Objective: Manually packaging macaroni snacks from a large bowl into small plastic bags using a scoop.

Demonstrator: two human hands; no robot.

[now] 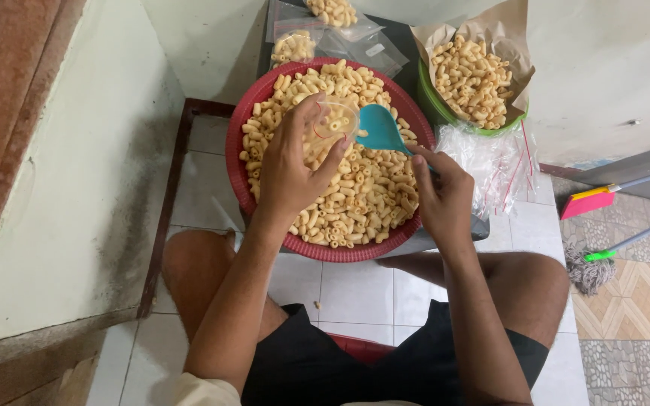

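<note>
In the middle of the frame the left hand pinches a small clear plastic bag by its mouth, fingers spread so the opening stays wide and tipped toward the scoop. The right hand is clenched around the handle of a teal plastic scoop, whose bowl sits right at the bag's mouth, angled so its load can slide in. Both are held just above a round red basket heaped with macaroni-shaped snack pieces, so anything spilled would fall back into the heap. In the upper right, a green bowl lined with brown paper holds more of the same snack, and just below it lies a bundle of empty clear bags, close beside the scooping hand. At the top centre, filled bags lie beyond the basket. A mop lies on the tiles at the right edge.
</note>
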